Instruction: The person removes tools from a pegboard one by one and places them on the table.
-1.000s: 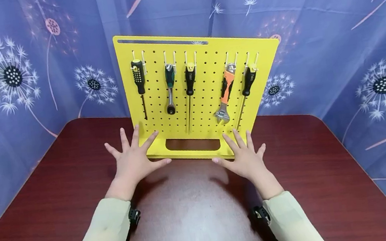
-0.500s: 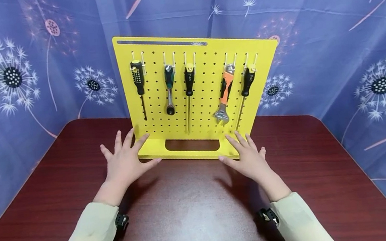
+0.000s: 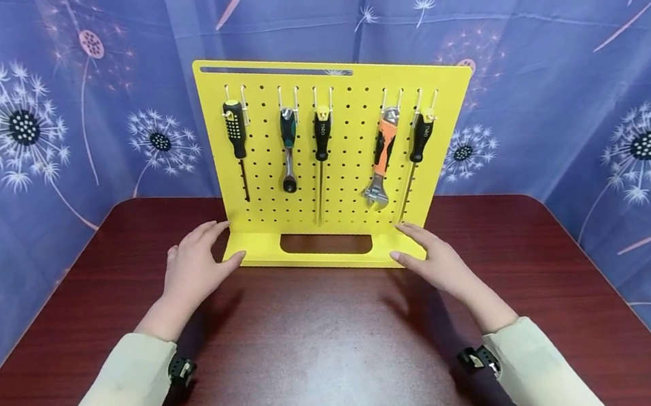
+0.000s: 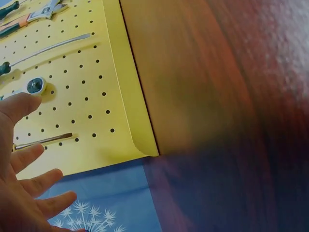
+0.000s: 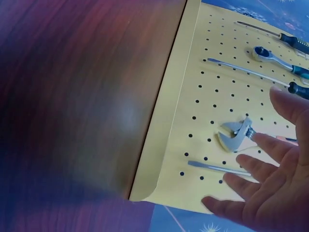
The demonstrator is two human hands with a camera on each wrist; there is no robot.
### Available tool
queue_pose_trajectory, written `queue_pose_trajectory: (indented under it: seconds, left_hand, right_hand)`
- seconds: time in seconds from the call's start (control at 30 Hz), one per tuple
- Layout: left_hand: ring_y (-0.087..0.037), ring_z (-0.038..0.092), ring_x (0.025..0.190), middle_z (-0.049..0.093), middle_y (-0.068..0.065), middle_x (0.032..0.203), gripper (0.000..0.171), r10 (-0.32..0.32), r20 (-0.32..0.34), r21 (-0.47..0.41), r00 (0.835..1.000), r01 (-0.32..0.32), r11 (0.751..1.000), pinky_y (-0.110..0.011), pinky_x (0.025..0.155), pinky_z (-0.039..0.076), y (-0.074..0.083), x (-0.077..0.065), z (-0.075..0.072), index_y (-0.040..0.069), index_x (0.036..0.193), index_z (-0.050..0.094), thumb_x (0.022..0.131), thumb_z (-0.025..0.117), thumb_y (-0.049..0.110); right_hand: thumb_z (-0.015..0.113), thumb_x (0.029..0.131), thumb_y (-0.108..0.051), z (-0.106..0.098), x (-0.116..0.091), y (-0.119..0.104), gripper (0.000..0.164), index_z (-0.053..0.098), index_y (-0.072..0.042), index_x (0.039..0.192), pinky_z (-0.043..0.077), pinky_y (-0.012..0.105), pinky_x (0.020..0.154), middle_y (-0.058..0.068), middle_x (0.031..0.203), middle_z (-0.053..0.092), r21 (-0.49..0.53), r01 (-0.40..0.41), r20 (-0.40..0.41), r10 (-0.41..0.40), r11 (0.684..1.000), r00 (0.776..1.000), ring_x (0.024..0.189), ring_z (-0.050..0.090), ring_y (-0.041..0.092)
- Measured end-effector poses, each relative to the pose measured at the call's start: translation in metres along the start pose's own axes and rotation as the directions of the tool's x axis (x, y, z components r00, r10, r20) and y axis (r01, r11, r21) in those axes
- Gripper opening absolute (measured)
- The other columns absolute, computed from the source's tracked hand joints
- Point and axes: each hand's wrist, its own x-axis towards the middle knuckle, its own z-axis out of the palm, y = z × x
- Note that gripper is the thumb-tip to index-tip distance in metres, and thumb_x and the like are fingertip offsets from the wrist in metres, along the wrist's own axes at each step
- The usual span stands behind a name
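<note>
standing just beyond left grip [image 3: 191, 270] and right grip [image 3: 444, 267], both splayed, is a yellow pegboard [image 3: 350, 158].

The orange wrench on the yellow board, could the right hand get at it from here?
Probably yes: the right hand holds nothing, and the wrench hangs uncovered on the board; a black screwdriver hangs beside it, not across it.

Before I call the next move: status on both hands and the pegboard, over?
Left hand empty, beside pegboard, lower left; right hand empty, lower right; contact unclear. Pegboard stands on table, five tools hung. Nothing seen blocking either hand.
</note>
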Motion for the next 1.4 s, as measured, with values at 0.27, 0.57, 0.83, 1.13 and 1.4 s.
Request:
queue_pose_trajectory:
  seconds: [0.27, 0.57, 0.83, 1.13, 1.4]
  left_hand:
    - [-0.047, 0.049, 0.138, 0.053, -0.03, 0.146, 0.057, -0.013, 0.02, -0.205, 1.0, 0.017, 0.979, -0.062, 0.114, 0.041, -0.012, 0.009, -0.01, -0.002, 0.146, 0.052, 0.097, 0.067, 0.024]
    - [-0.048, 0.053, 0.135, 0.054, -0.031, 0.145, 0.057, -0.063, 0.058, -0.327, 0.996, 0.078, 0.942, -0.061, 0.113, 0.043, -0.023, 0.021, -0.021, -0.002, 0.149, 0.048, 0.1, 0.065, 0.023]
    - [-0.044, 0.051, 0.138, 0.053, -0.029, 0.148, 0.058, -0.118, 0.091, -0.455, 0.989, 0.147, 0.879, -0.056, 0.112, 0.046, -0.032, 0.031, -0.036, -0.003, 0.152, 0.044, 0.105, 0.058, 0.029]
    - [-0.04, 0.045, 0.145, 0.049, -0.024, 0.154, 0.06, -0.162, 0.088, -0.515, 0.983, 0.184, 0.837, -0.057, 0.12, 0.039, -0.029, 0.049, -0.055, 0.004, 0.156, 0.041, 0.107, 0.055, 0.034]
    - [-0.037, 0.045, 0.146, 0.046, -0.02, 0.157, 0.06, -0.189, 0.051, -0.542, 0.981, 0.186, 0.82, -0.054, 0.121, 0.039, -0.022, 0.067, -0.068, 0.007, 0.157, 0.04, 0.107, 0.052, 0.037]
  right_hand:
    - [0.061, 0.104, -0.028, -0.013, 0.0, 0.001, 0.054, 0.049, -0.004, 0.151, 0.042, 0.061, 0.116, 0.025, 0.154, 0.049, 0.124, -0.058, -0.014, 0.06, 0.991, 0.998, 0.144, 0.045, 0.044]
    - [0.06, 0.104, -0.026, -0.024, 0.004, 0.007, 0.049, 0.054, -0.001, 0.145, 0.054, 0.04, 0.097, 0.027, 0.138, 0.062, 0.173, -0.072, -0.072, 0.085, 0.982, 0.994, 0.124, 0.062, 0.039]
    - [0.062, 0.103, -0.024, -0.034, 0.011, 0.012, 0.044, 0.059, 0.004, 0.137, 0.048, 0.01, 0.083, 0.004, 0.117, 0.071, 0.278, -0.067, -0.147, 0.111, 0.958, 0.983, 0.091, 0.057, -0.013]
    - [0.063, 0.103, -0.027, -0.049, 0.017, 0.011, 0.048, 0.056, 0.006, 0.136, 0.049, 0.011, 0.08, -0.027, 0.095, 0.06, 0.357, -0.072, -0.173, 0.141, 0.931, 0.975, 0.085, 0.056, -0.009]
    - [0.063, 0.103, -0.024, -0.058, 0.024, 0.009, 0.045, 0.054, 0.007, 0.135, 0.05, 0.011, 0.076, -0.029, 0.091, 0.056, 0.374, -0.068, -0.188, 0.148, 0.925, 0.971, 0.083, 0.056, -0.006]
